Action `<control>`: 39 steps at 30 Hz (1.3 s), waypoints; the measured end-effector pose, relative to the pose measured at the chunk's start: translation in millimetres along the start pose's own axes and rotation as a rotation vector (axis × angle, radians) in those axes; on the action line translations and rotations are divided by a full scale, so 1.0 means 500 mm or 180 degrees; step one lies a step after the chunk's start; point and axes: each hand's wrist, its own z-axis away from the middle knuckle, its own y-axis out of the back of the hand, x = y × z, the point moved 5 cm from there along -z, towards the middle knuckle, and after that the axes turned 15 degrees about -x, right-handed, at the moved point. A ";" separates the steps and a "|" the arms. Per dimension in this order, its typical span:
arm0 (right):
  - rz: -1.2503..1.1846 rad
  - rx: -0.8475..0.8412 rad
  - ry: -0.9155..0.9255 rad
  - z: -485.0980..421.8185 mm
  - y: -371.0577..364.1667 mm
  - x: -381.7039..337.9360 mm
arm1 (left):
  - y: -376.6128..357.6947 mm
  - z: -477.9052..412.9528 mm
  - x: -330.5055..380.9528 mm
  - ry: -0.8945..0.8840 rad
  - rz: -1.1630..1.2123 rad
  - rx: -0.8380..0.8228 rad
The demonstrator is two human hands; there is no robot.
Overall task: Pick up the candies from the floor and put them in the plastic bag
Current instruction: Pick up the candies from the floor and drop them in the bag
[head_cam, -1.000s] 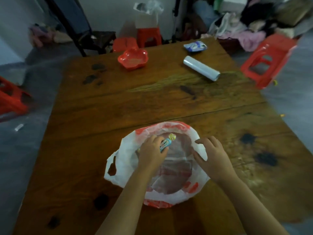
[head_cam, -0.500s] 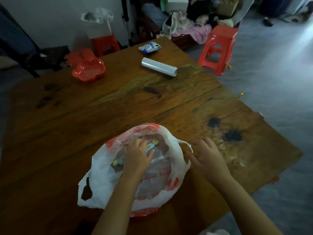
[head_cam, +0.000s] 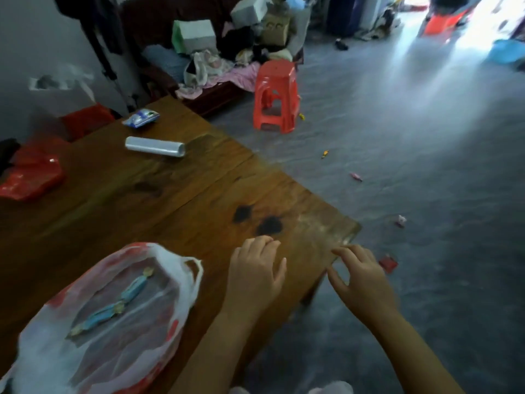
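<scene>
A white and red plastic bag point(head_cam: 170, 282) lies open on the wooden table point(head_cam: 159, 211) at the lower left, with two blue wrapped candies point(head_cam: 133, 291) inside. My left hand point(head_cam: 254, 277) hovers empty over the table, right of the bag, fingers loosely spread. My right hand point(head_cam: 358, 282) is past the table's corner, fingers apart, holding nothing. Candies lie on the grey floor: a red one point(head_cam: 387, 263) just beyond my right hand, a pink-white one point(head_cam: 401, 220), a pink one point(head_cam: 356, 176), a yellow one point(head_cam: 324, 154) and another point(head_cam: 302, 116) by the stool.
A red plastic stool point(head_cam: 275, 95) stands on the floor beyond the table. On the table lie a clear film roll point(head_cam: 154, 147), a blue-white packet point(head_cam: 141, 118) and a red dish point(head_cam: 31, 172). Clothes and boxes are piled on furniture at the back.
My left hand let the blue candy go into the bag and drew out to the right. My right hand left the bag's rim. The view swung right toward the floor.
</scene>
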 end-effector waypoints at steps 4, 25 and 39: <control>-0.0048 0.0338 -0.0624 0.074 0.102 0.184 | -0.054 -0.105 0.177 -0.0413 -0.0050 -0.0092; -0.0081 0.1169 -0.2072 -0.002 0.450 0.825 | -0.293 -0.723 0.676 -0.1465 0.0136 -0.0479; -0.0224 0.1140 -0.2003 -0.314 0.706 1.237 | -0.384 -1.211 0.928 -0.1292 0.0137 -0.0475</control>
